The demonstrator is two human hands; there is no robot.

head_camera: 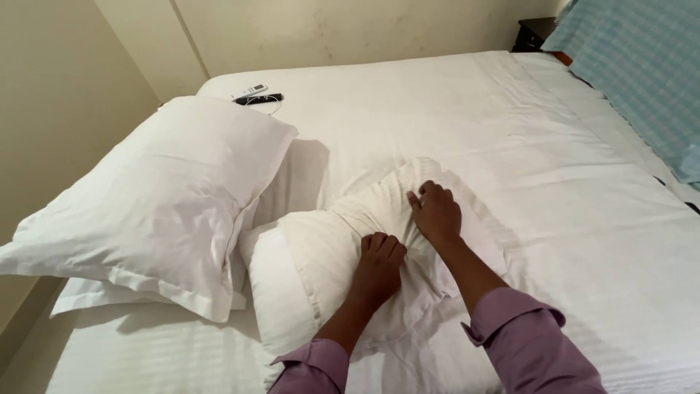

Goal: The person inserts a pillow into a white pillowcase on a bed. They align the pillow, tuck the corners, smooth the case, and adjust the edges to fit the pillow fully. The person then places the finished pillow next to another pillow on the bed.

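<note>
the person's left hand (pixel 379 261) is curled into a loose fist, knuckles pressed down into a white pillow (pixel 343 248) that lies crumpled near the middle of the bed (pixel 554 190), towards its near edge. the right hand (pixel 436 211) rests just beyond, fingers bent and bunching the pillow's striped cover against the filling. both wrists come out of rolled purple sleeves (pixel 525 339). a second, plumper white pillow (pixel 157 197) sits along the bed's left edge, overlapping a flat one beneath it. near the far left corner lie a white remote (pixel 250 92) and a dark one (pixel 259 98), touching. a blue checked blanket (pixel 642 66) covers the far right corner.
</note>
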